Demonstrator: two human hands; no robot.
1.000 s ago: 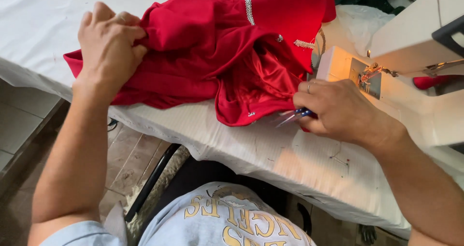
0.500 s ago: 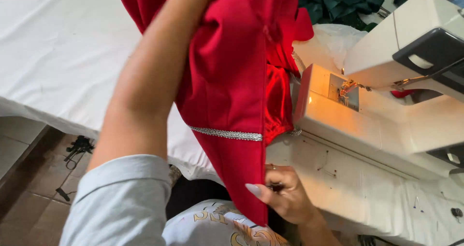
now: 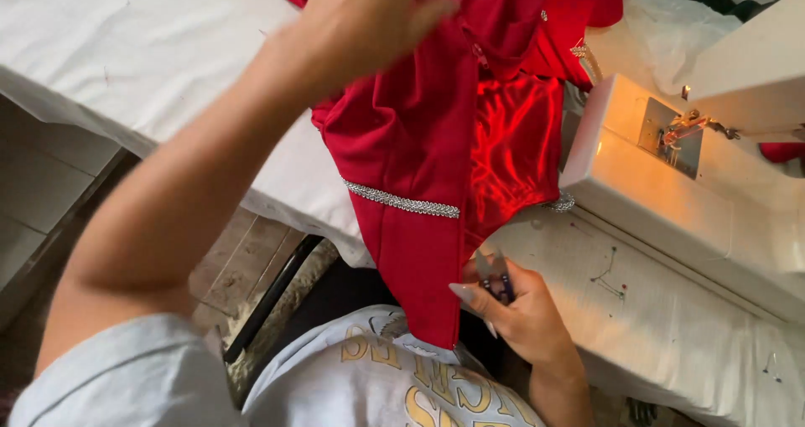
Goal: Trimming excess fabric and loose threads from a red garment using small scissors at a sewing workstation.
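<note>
While the red garment (image 3: pixel 419 159) hangs from above, its lower edge drops in front of the person's chest, with a silver beaded trim (image 3: pixel 402 201) running across it and a shinier red lining beside that. The left hand (image 3: pixel 369 20) is raised, its grip closed on the upper cloth. The right hand (image 3: pixel 516 305), low beside the hem, is curled shut around small thread snips (image 3: pixel 496 278). Just to the right stands a white sewing machine (image 3: pixel 696 201), its lamp lit, on the counter (image 3: pixel 126 67) covered in white cloth. No containers can be made out.
</note>
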